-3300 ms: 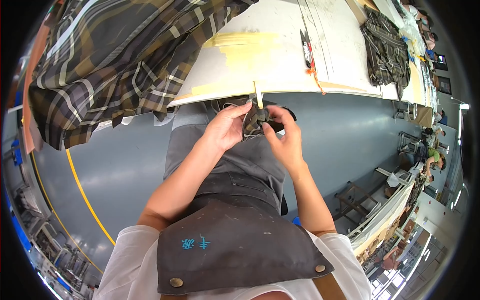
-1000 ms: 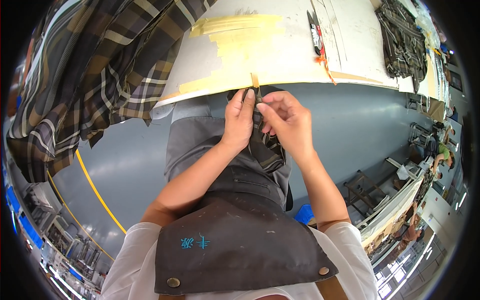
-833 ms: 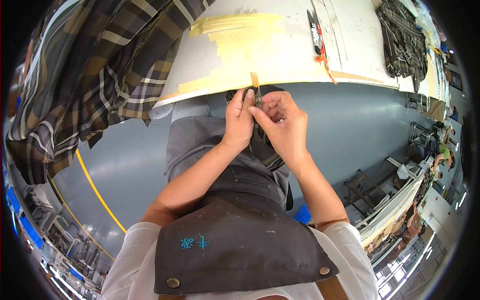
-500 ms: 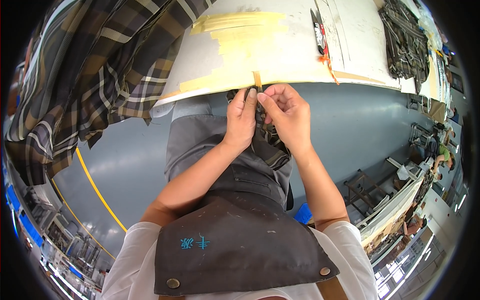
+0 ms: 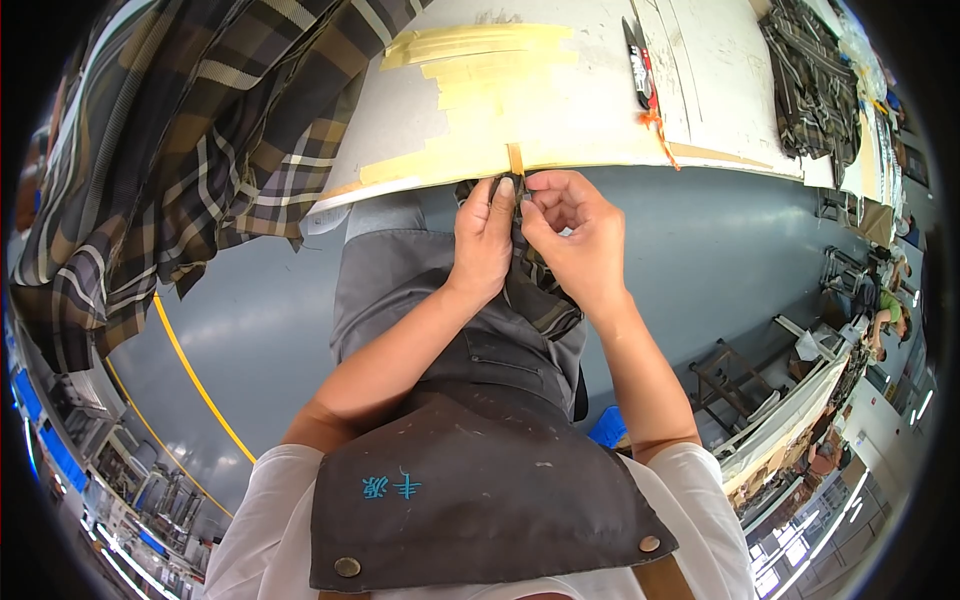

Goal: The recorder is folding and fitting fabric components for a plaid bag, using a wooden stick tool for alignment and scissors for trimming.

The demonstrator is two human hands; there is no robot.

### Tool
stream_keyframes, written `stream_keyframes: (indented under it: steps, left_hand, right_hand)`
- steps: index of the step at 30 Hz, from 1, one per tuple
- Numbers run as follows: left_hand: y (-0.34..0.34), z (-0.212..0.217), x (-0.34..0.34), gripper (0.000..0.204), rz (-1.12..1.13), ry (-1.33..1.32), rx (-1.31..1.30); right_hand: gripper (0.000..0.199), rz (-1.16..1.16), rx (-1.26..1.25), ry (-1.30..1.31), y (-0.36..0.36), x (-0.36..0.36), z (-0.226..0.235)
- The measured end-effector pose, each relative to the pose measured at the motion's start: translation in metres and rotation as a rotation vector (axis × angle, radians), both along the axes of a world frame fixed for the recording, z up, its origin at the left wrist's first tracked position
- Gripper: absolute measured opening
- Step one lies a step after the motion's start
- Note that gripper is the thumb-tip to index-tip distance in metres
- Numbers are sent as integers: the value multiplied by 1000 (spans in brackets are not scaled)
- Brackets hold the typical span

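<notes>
A piece of dark brown plaid cloth (image 5: 549, 311) hangs at the table's front edge, in front of my apron. My left hand (image 5: 482, 242) is closed on its upper end, thumb pressed on top. Beside it, my right hand (image 5: 587, 245) makes a pinch with thumb and index finger at the cloth's right edge, the other fingers curled. Whatever lies between those fingertips is too small to make out. Just beyond both hands, an orange-brown strip (image 5: 515, 158) is fixed to the table edge.
The pale table (image 5: 730, 90) has yellow tape patches (image 5: 480, 55). Thread snips (image 5: 637, 65) with a red handle and orange threads lie on it. Large plaid cloth (image 5: 190, 150) drapes over the left side; another plaid pile (image 5: 815, 85) lies at right. Other people work far right.
My right hand has shifted slightly right, and the gap inside its curled fingers looks wider. My left hand stays on the cloth.
</notes>
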State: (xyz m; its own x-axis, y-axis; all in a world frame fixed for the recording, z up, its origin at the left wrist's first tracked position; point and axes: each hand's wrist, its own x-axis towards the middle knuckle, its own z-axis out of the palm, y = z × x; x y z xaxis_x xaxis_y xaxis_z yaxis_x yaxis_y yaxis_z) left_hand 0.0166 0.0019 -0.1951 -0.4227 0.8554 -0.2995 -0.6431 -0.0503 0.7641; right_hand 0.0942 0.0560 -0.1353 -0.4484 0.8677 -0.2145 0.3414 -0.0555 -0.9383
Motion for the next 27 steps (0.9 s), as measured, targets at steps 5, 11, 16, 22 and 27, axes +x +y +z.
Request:
stream_keyframes:
  steps: [5,11,16,22,27]
  left_hand:
    - [0,-2,1,30,-13,41,18]
    - [-1,-14,-1,24,-10,138,-73]
    - [2,-13,4,24,-36,147,-85]
    - [2,-10,2,25,-19,139,-79]
    - [-2,-7,0,29,-26,47,-73]
  right_hand:
    - [10,-29,525,-228,6,-12,-1]
    - [12,-117,798,-373,58,-8,19]
    - [30,-71,1063,-762,137,15,12]
    - [21,29,446,-609,109,29,33]
    - [39,108,-775,86,23,32,57]
